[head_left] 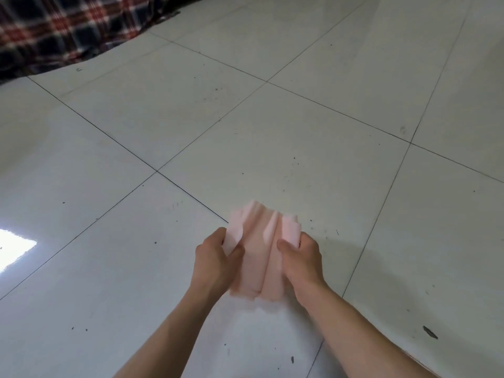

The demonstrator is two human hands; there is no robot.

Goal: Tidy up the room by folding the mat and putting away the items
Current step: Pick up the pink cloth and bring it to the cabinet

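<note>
A pale pink folded mat (257,257), bunched into several pleats, hangs in the air above the tiled floor, low in the middle of the head view. My left hand (215,260) grips its left edge, thumb over the top layer. Its right edge is held by my right hand (300,263), whose thumb presses on the pleats. The mat's lower end is blurred by motion.
A white tiled floor (300,118) with dark specks and thin grout lines fills the view. A plaid cloth in red, navy and white (54,31) lies at the far left top corner. A bright window reflection (13,252) shines on the left.
</note>
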